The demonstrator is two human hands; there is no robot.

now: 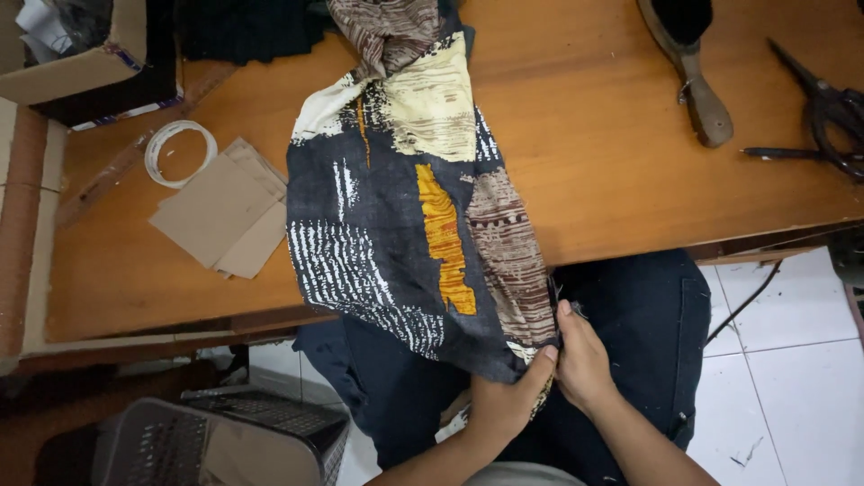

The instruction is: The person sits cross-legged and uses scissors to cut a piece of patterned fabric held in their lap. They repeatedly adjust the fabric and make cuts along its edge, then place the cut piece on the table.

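A patterned cloth (pixel 405 207) in dark blue, cream, brown and orange lies across the wooden table (pixel 612 153) and hangs over its front edge onto my lap. My left hand (pixel 504 400) pinches the cloth's lower corner from beneath. My right hand (pixel 580 360) grips the same corner right beside it, thumb against the fabric edge. Both hands sit close together over my dark trousers.
Flat cardboard pieces (pixel 225 211) and a white tape ring (pixel 180 153) lie at the table's left. A cardboard box (pixel 76 54) stands at the back left. A wooden-handled brush (pixel 693 76) and black scissors (pixel 828 108) lie at the right. A grey plastic basket (pixel 216 436) sits on the floor.
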